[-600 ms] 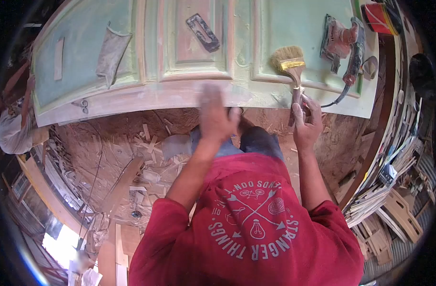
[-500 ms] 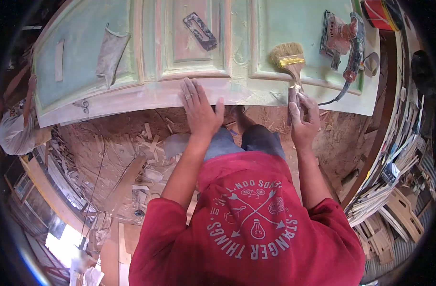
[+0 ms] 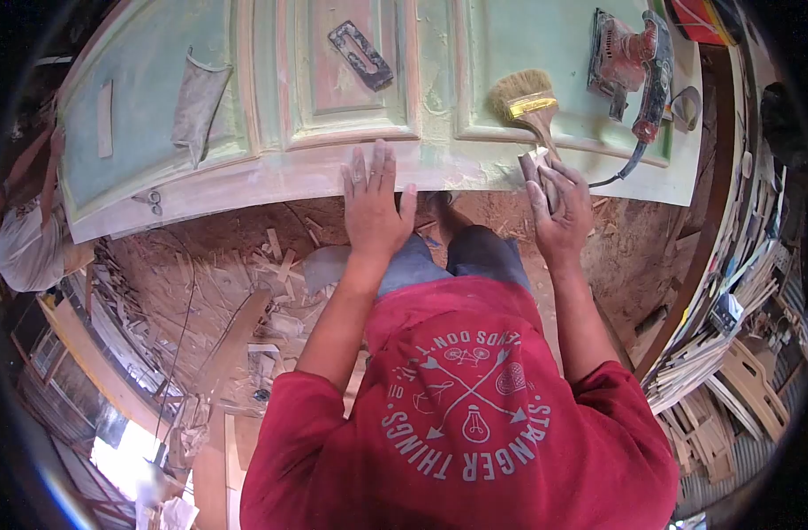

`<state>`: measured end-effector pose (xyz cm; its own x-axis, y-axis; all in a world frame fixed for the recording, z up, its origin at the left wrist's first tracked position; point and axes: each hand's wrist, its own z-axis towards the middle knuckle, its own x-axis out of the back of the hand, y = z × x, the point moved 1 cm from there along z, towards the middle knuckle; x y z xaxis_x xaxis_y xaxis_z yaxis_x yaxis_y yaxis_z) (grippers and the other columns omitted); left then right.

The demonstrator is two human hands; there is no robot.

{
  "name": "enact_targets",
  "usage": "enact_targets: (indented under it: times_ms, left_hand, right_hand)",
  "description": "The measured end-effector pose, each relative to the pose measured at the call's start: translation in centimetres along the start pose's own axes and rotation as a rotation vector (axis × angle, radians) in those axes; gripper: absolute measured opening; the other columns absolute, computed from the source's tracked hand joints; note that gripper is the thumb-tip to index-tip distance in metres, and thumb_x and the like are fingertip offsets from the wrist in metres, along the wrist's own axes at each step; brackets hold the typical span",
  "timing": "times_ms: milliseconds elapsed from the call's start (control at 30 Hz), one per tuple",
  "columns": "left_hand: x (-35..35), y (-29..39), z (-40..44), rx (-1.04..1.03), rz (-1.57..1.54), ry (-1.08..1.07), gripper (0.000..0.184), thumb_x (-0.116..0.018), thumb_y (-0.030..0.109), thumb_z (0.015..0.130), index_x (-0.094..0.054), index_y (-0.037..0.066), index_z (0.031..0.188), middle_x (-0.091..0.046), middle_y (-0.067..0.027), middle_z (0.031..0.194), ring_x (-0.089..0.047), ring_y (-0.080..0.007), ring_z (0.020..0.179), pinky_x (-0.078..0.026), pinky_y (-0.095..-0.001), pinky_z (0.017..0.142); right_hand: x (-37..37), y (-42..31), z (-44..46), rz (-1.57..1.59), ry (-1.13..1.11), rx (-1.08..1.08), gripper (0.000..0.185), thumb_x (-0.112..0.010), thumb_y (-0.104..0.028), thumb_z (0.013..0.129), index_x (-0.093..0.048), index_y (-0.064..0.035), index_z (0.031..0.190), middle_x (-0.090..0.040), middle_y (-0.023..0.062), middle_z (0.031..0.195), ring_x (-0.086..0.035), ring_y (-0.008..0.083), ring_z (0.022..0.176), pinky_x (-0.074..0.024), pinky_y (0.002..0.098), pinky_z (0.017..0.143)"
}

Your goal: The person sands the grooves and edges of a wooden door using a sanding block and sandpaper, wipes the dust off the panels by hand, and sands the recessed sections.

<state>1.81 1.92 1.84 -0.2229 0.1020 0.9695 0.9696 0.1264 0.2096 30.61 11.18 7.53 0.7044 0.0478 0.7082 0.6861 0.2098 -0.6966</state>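
My left hand lies with spread fingers on the pale lower edge of the green panelled door, with nothing in it. At the door's edge further right, my right hand is closed around a brush and a small dusty block. The brush points away from me, bristles over the door's right panel. A dark hand sanding block rests on the middle panel.
A red power sander with its cable lies on the door's right side. To the left are a dusty cloth bag, a thin strip and scissors. Another person is at far left. Wood scraps litter the floor.
My left hand has come down from a blurred wave onto the door edge. My right hand has shifted slightly, and the brush with it has moved a little left and nearer.
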Motion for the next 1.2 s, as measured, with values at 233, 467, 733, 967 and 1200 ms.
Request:
enact_targets:
  times_ms: [233,467,733,967,1200]
  left_hand:
    - [1.4,3.8,-1.4,-0.33,-0.634,-0.208,0.072,-0.07,0.038,0.103,-0.052,0.001,0.163,-0.048,-0.0259,0.17,-0.039,-0.0427,0.163,-0.023,-0.0595,0.136]
    - [4.5,-8.0,3.7,-0.197,-0.353,0.239,0.05,-0.076,0.021,0.099,-0.068,0.005,0.146,-0.065,-0.0215,0.154,-0.052,-0.0403,0.154,-0.033,-0.0585,0.133]
    - [4.0,-13.4,14.5,-0.389,-0.175,0.181,0.063,-0.077,0.032,0.096,-0.061,0.008,0.152,-0.058,-0.017,0.161,-0.049,-0.0361,0.156,-0.028,-0.0569,0.135]
    - [3.8,-13.5,15.1,-0.415,-0.218,0.126,0.066,-0.077,0.037,0.094,-0.061,0.006,0.151,-0.057,-0.0179,0.162,-0.049,-0.0347,0.155,-0.028,-0.0563,0.136]
    - [3.9,-13.8,15.3,-0.465,-0.321,0.148,0.053,-0.077,0.029,0.095,-0.069,0.003,0.141,-0.062,-0.0227,0.154,-0.054,-0.0415,0.148,-0.035,-0.0543,0.131]
  right_hand:
    - [-5.4,-3.2,-0.8,0.04,-0.045,0.086,0.039,-0.087,-0.008,0.089,-0.077,-0.007,0.127,-0.071,0.0165,0.13,-0.068,0.0363,0.12,-0.0568,0.0466,0.102]
    - [-10.9,-5.6,-1.0,0.011,0.025,0.058,0.041,-0.086,-0.009,0.09,-0.078,-0.0092,0.13,-0.068,0.0178,0.131,-0.064,0.0389,0.12,-0.055,0.0502,0.101]
    - [-14.0,-6.9,-3.3,-0.263,0.218,-0.083,0.035,-0.082,-0.013,0.093,-0.079,-0.0073,0.127,-0.068,0.0191,0.138,-0.063,0.0391,0.119,-0.0494,0.052,0.106]
    - [-17.4,-10.2,-4.3,-0.275,0.261,-0.136,0.027,-0.08,-0.013,0.091,-0.08,-0.0091,0.117,-0.068,0.0176,0.139,-0.064,0.0389,0.117,-0.0491,0.052,0.103]
    - [-20.7,-13.7,-4.7,-0.182,0.189,-0.09,0.031,-0.078,-0.008,0.09,-0.08,-0.0088,0.122,-0.076,0.0156,0.128,-0.068,0.0382,0.112,-0.0522,0.0533,0.104]
